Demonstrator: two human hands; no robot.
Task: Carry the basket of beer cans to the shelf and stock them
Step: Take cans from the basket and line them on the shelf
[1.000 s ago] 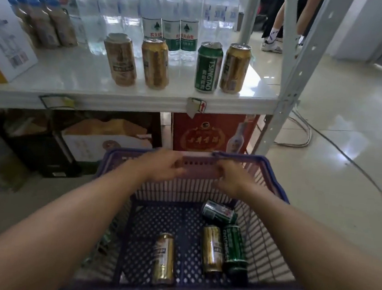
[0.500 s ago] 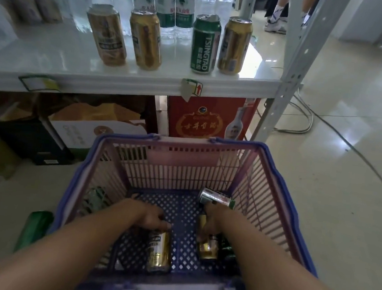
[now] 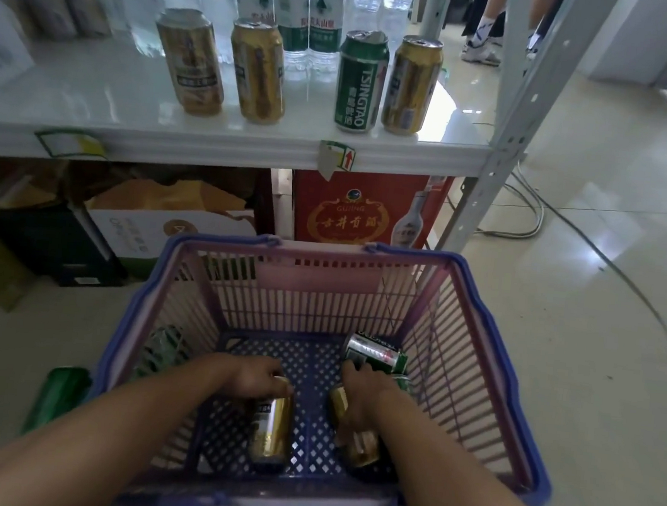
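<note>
Head view | left hand [image 3: 258,377] grips gold can [image 3: 271,429] | right hand [image 3: 363,396] grips second gold can [image 3: 356,436] | both inside basket [image 3: 321,280]

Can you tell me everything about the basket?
The basket is plastic, with pinkish slatted walls, a blue rim and a blue floor full of little holes. It sits upright on the tiled floor, right in front of the shelf. Inside, two gold cans lie on their sides, and at least one green can lies near the right wall. The left hand holds one gold can; the right hand holds the other. Another green can lies outside, by its left wall.
</note>
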